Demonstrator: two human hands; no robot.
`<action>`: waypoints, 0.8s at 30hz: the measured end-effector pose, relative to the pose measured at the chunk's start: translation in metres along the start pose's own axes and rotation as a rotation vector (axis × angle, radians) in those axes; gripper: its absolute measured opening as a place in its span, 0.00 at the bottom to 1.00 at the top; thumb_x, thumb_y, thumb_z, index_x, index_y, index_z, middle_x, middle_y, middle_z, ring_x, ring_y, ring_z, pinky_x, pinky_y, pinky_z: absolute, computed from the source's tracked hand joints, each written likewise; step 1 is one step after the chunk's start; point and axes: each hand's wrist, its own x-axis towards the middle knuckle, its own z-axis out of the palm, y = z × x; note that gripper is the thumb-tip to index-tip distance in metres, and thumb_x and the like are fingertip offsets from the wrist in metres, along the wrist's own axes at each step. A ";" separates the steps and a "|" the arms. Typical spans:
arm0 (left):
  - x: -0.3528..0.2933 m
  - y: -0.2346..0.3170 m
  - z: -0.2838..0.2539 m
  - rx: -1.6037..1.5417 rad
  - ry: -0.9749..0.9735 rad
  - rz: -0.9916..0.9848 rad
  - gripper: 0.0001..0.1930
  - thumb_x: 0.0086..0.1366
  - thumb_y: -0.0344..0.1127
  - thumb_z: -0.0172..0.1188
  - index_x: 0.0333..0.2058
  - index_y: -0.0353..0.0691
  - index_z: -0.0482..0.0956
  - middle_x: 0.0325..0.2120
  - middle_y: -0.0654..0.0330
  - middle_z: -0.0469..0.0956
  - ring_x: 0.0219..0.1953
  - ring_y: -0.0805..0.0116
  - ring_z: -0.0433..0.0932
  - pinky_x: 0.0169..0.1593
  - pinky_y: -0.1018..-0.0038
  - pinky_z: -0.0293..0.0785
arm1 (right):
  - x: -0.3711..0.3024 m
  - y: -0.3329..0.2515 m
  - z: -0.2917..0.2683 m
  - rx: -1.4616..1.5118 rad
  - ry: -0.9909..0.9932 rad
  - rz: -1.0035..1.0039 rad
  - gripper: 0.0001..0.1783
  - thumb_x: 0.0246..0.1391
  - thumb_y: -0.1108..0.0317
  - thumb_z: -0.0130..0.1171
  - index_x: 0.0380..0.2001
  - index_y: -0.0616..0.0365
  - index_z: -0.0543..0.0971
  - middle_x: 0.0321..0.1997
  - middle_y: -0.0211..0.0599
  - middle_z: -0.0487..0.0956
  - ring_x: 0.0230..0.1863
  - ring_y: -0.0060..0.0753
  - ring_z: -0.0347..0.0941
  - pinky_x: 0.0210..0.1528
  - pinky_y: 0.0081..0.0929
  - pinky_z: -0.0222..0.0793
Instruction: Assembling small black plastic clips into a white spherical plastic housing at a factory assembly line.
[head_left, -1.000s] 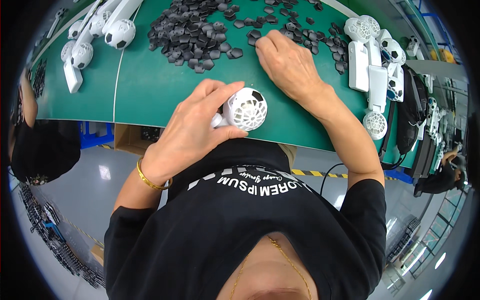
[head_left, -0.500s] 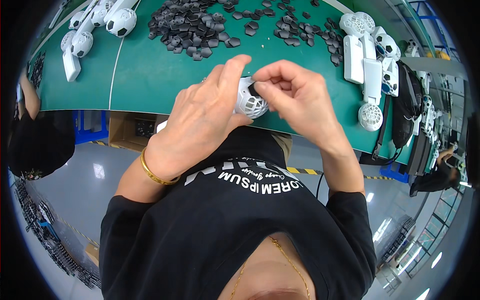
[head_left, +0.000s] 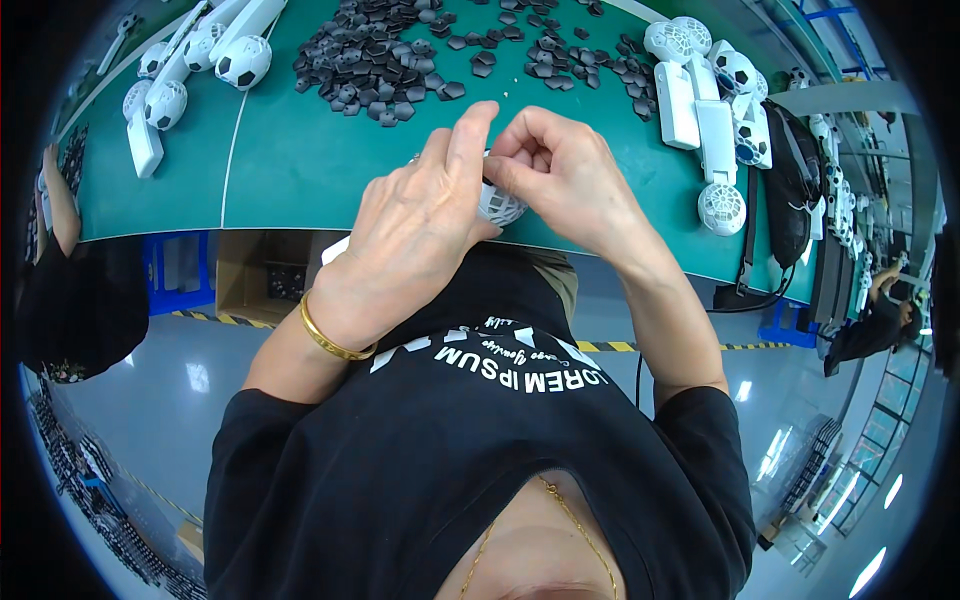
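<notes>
My left hand (head_left: 415,215) is wrapped round a white part with an openwork ball end (head_left: 502,207), held over the table's near edge. A white end of this part (head_left: 335,250) shows beneath my left wrist; the rest is hidden by the hand. My right hand (head_left: 565,180) is closed in a pinch at the top of the ball. A small black pentagon piece (head_left: 487,181) shows at its fingertips, against the ball and mostly covered by fingers.
A heap of black pentagon pieces (head_left: 365,60) lies on the green table (head_left: 290,190), with others scattered rightward. White ball-ended parts lie at the left (head_left: 243,62) and right (head_left: 716,140). A black bag (head_left: 793,190) is at the right edge. Other people work at both sides.
My right hand has moved left over the ball, and its fingers now cover more of the black piece. My left hand keeps its hold. The whole view has shifted slightly.
</notes>
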 end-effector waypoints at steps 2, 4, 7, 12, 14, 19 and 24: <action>0.000 -0.001 0.001 -0.002 0.005 0.020 0.44 0.43 0.25 0.71 0.59 0.34 0.56 0.36 0.46 0.73 0.33 0.46 0.79 0.31 0.61 0.77 | 0.005 0.004 -0.001 0.054 -0.059 0.027 0.09 0.52 0.70 0.64 0.26 0.62 0.75 0.22 0.24 0.74 0.23 0.12 0.66 0.23 0.15 0.60; 0.001 -0.003 0.001 -0.010 0.015 0.042 0.46 0.43 0.25 0.71 0.60 0.34 0.55 0.37 0.46 0.73 0.33 0.46 0.79 0.31 0.61 0.77 | 0.010 0.007 -0.004 0.087 -0.082 0.042 0.10 0.52 0.69 0.65 0.25 0.62 0.75 0.21 0.24 0.73 0.23 0.12 0.66 0.23 0.16 0.60; 0.002 -0.003 -0.001 -0.014 -0.015 0.033 0.46 0.43 0.25 0.71 0.61 0.35 0.54 0.37 0.46 0.73 0.34 0.47 0.79 0.32 0.62 0.76 | 0.015 0.009 -0.008 0.084 -0.167 0.073 0.10 0.51 0.69 0.65 0.24 0.61 0.74 0.21 0.24 0.73 0.24 0.14 0.66 0.24 0.16 0.61; 0.002 0.000 -0.005 -0.024 -0.059 0.003 0.47 0.43 0.25 0.71 0.61 0.36 0.54 0.38 0.46 0.73 0.35 0.46 0.79 0.32 0.61 0.76 | 0.013 0.008 -0.009 0.085 -0.169 0.042 0.10 0.50 0.69 0.64 0.23 0.61 0.74 0.21 0.25 0.73 0.24 0.14 0.66 0.24 0.18 0.61; 0.002 0.000 -0.005 -0.025 -0.068 0.005 0.47 0.44 0.25 0.71 0.61 0.37 0.54 0.38 0.46 0.73 0.35 0.46 0.78 0.33 0.61 0.76 | 0.013 0.006 -0.011 0.033 -0.168 0.038 0.11 0.50 0.68 0.64 0.22 0.61 0.74 0.21 0.26 0.73 0.24 0.15 0.66 0.24 0.19 0.61; 0.003 -0.002 -0.005 -0.029 -0.090 -0.004 0.47 0.44 0.26 0.71 0.61 0.37 0.53 0.38 0.45 0.73 0.35 0.46 0.78 0.33 0.60 0.76 | 0.010 0.002 -0.011 -0.058 -0.147 -0.001 0.12 0.48 0.66 0.64 0.20 0.61 0.73 0.20 0.28 0.73 0.23 0.18 0.65 0.24 0.22 0.60; 0.004 0.001 -0.006 -0.017 -0.078 0.000 0.47 0.44 0.26 0.72 0.61 0.37 0.53 0.38 0.46 0.73 0.35 0.46 0.78 0.33 0.60 0.76 | 0.004 0.000 -0.010 -0.112 -0.088 -0.022 0.13 0.48 0.66 0.64 0.20 0.61 0.73 0.19 0.28 0.72 0.22 0.19 0.65 0.24 0.23 0.60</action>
